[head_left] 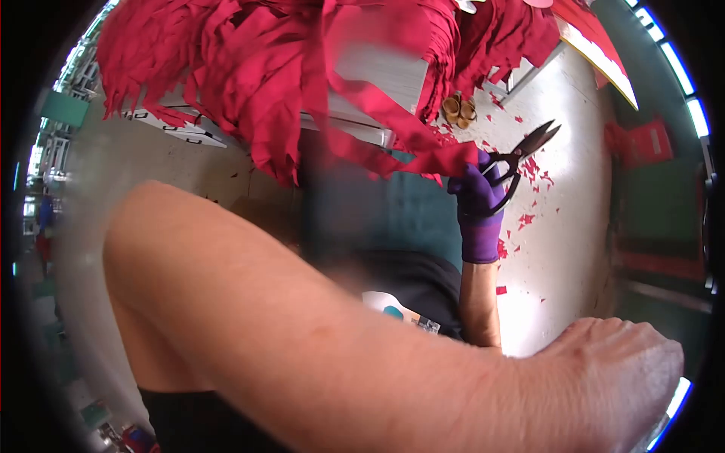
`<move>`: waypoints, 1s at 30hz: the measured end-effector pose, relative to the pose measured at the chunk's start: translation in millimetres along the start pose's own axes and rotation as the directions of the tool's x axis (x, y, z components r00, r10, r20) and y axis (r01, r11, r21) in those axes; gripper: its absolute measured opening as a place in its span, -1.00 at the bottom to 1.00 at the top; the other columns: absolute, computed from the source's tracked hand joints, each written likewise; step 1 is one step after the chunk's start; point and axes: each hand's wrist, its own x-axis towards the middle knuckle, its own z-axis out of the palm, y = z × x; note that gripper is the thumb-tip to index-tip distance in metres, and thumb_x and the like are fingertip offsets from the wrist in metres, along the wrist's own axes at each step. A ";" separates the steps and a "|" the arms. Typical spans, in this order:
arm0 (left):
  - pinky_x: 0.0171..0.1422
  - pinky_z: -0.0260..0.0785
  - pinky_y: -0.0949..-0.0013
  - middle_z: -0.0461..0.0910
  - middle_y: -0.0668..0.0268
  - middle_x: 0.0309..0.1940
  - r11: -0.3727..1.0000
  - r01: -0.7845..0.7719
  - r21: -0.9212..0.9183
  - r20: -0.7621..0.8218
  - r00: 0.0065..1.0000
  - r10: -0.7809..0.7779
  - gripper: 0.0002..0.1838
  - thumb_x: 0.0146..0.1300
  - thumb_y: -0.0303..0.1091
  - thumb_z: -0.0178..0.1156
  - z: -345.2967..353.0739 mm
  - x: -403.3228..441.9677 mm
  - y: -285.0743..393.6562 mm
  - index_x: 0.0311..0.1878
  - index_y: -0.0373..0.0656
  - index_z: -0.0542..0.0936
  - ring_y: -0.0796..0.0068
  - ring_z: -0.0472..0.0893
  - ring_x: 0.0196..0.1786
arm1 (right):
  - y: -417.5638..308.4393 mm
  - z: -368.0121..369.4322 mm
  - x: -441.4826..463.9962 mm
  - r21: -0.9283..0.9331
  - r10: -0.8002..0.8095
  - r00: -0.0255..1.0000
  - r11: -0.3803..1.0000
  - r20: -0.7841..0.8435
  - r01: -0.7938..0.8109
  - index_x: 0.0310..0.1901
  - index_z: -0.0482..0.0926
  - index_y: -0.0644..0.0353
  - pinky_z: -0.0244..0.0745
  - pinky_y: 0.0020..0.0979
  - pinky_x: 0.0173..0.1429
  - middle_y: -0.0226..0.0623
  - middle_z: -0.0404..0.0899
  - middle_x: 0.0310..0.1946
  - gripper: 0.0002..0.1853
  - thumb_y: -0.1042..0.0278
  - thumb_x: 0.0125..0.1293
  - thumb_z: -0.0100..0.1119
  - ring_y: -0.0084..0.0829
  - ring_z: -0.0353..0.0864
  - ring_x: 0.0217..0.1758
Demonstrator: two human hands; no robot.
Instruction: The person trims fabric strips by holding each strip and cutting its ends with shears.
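Note:
My right hand [480, 198], in a purple glove, grips black-handled scissors [516, 157]. Their blades point up to the right and are slightly parted. The end of a red fabric strip [445, 160] lies against the gloved fingers; whether they also pinch it I cannot tell. My left forearm crosses close in front of the camera. At lower right, my bare left hand [615, 362] is bent at the wrist, knuckles up, its fingers hidden from view. A big heap of red fabric strips [249, 83] hangs over the table edge ahead.
The pale tabletop [381, 75] shows between the strips. Small red scraps [526, 220] litter the floor on the right, near brown ring-shaped rolls [458, 109]. White drawers [185, 128] stand under the table at left. A red bag-like item [648, 149] is at far right.

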 end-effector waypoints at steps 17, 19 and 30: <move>-0.16 0.44 0.48 0.57 0.20 -0.21 1.000 -0.025 -0.019 -0.043 0.999 0.024 -0.77 0.24 -0.33 0.24 -3.4 0.1 3.7 -0.14 -0.27 0.53 0.46 0.57 -0.24 | 8.6 -12.2 3.7 -0.022 -0.096 0.992 0.995 -0.080 0.094 -0.18 0.46 0.25 0.51 -0.45 -0.54 -0.29 0.48 -0.37 -0.77 0.61 0.08 0.17 -0.43 0.53 -0.61; -0.16 0.44 0.48 0.57 0.19 -0.22 1.000 -0.003 -0.014 -0.043 0.999 0.002 -0.77 0.23 -0.33 0.24 -9.8 -5.2 3.0 -0.14 -0.27 0.53 0.45 0.58 -0.24 | 0.1 0.2 -1.9 -0.040 -0.021 0.992 0.999 -0.128 0.016 -0.02 0.34 0.33 0.50 -0.48 -0.51 -0.26 0.49 -0.37 -0.65 0.53 0.15 0.14 -0.43 0.51 -0.65; -0.20 0.45 0.48 0.57 0.16 -0.22 0.998 0.062 0.014 -0.025 0.998 -0.062 -0.77 0.21 -0.33 0.26 -22.4 -9.0 6.8 -0.16 -0.27 0.53 0.42 0.58 -0.28 | -4.4 -0.7 0.1 -0.010 0.037 0.999 0.999 -0.024 -0.037 -0.09 0.48 0.32 0.49 -0.48 -0.45 -0.33 0.50 -0.44 -0.67 0.37 0.11 0.19 -0.48 0.51 -0.58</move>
